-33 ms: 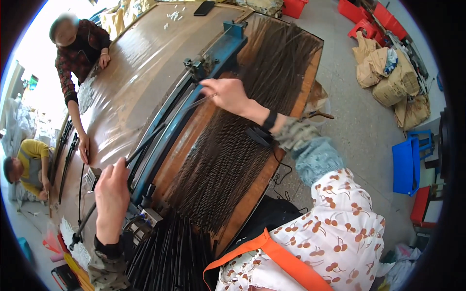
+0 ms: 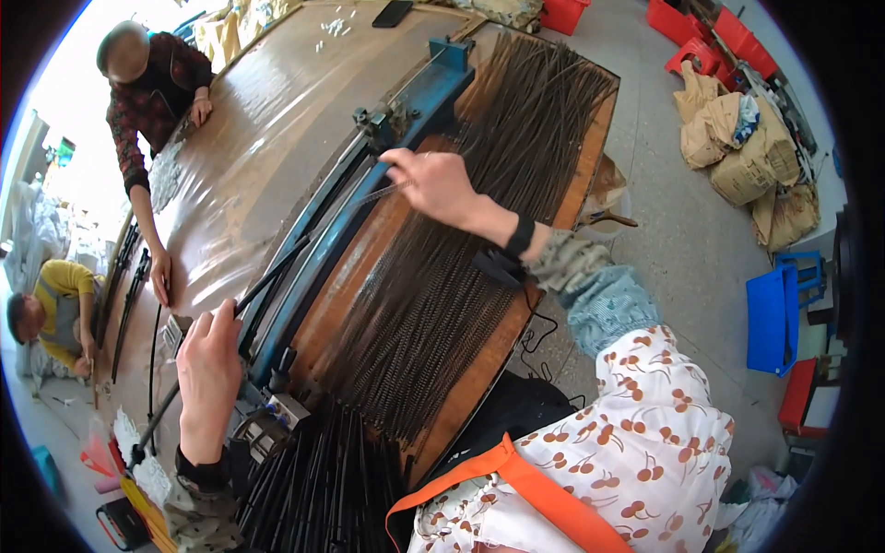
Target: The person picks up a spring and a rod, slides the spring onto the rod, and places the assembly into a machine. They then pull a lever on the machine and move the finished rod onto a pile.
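Observation:
My left hand (image 2: 208,376) is closed around a black tube (image 2: 272,272), which slants up to the right along a blue metal rig (image 2: 324,241). Pinched in my right hand (image 2: 441,188) is a thin dark coil spring (image 2: 376,194) that runs down toward the tube's upper end. Whether its tip sits inside the tube cannot be made out. Under my right forearm, many long coil springs (image 2: 433,313) cover a wooden board (image 2: 576,175). A bundle of black tubes (image 2: 313,479) lies below them, to the right of my left wrist.
Across the plastic-covered table (image 2: 249,175) a person (image 2: 152,101) rests both hands on its edge. Another person (image 2: 60,313) in yellow works at the far left. Pliers (image 2: 608,218) lie right of the board. Brown sacks (image 2: 737,147) and a blue crate (image 2: 772,318) stand on the floor.
Both hands keep nearly the same places, with the spring and the tube still held. The whole view has shifted very slightly.

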Demonstrator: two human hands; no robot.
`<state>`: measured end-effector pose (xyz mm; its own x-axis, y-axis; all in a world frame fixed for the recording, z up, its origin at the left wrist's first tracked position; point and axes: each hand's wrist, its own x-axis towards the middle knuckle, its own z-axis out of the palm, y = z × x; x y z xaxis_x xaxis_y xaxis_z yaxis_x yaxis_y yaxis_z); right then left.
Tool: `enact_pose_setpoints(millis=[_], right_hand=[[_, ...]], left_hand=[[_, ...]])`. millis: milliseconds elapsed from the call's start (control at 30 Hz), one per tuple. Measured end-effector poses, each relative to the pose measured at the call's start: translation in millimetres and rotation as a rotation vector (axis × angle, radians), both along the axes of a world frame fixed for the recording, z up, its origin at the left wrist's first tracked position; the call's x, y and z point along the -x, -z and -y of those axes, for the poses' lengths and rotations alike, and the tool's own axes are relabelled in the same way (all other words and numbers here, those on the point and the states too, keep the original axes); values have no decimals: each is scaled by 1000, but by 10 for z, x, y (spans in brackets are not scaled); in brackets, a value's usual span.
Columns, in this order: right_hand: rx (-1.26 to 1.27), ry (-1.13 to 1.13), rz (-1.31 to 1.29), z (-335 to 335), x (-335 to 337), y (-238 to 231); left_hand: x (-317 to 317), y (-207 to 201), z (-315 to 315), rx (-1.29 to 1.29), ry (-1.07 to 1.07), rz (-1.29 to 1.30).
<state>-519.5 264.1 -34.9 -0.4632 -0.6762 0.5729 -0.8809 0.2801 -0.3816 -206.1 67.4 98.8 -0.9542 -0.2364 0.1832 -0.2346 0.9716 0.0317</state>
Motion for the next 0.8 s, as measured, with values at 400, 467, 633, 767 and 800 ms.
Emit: enact_pose_setpoints(millis=[400, 467, 633, 767, 800], right_hand=[[408, -489, 124, 329, -1182, -202], [379, -444, -64, 359, -869, -83], [342, -601, -3, 601, -1636, -290], [314, -405, -211, 620, -1108, -257], [281, -405, -273, 645, -1012, -170]], left_hand=[[-585, -115, -56, -5, -3, -42], [-860, -154, 2, 57, -27, -156], [-1054, -54, -43, 21, -5, -107], [-1809, -206, 407, 262, -214, -242], [-2087, -313, 518, 337, -347, -264]])
